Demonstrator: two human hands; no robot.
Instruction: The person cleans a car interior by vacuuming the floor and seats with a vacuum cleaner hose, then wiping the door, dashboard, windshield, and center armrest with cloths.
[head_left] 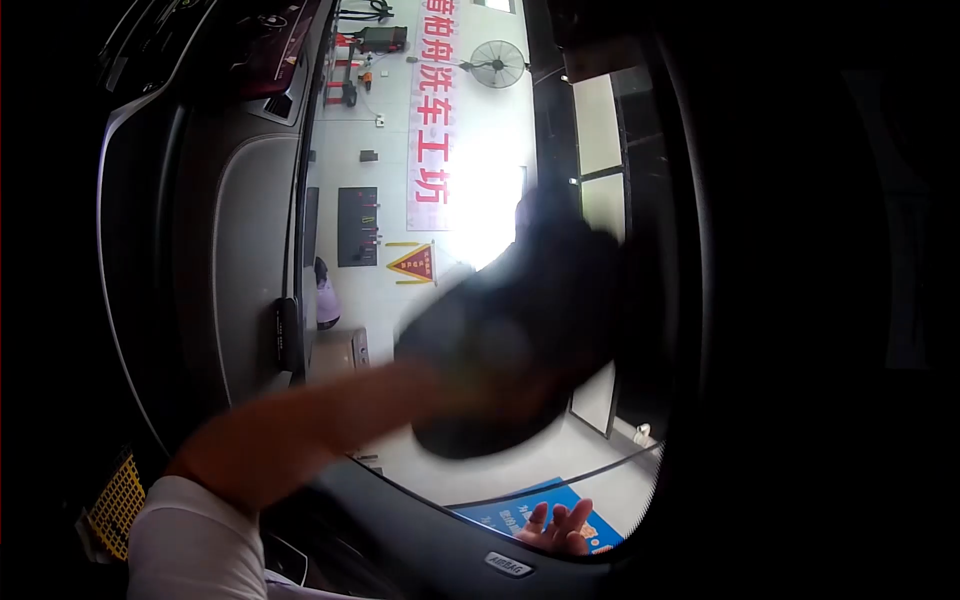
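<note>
From the lower left my right arm, in a white sleeve, reaches across to the windshield glass. My right hand (470, 390) is blurred and mostly covered by a dark cloth (530, 320), which it holds against or close to the glass. The fingers are hidden. My left hand is not in view. Near the bottom edge of the glass, a separate hand (560, 528) shows with spread fingers; whether it is outside or a reflection I cannot tell.
The picture lies sideways. The dashboard (250, 230) runs down the left, below a screen (265, 45). A pillar marked AIRBAG (508, 565) borders the glass. Beyond are a red-lettered banner (433, 120), a fan (497, 64) and part of a person (327, 300). Yellow mesh (118, 505) is lower left.
</note>
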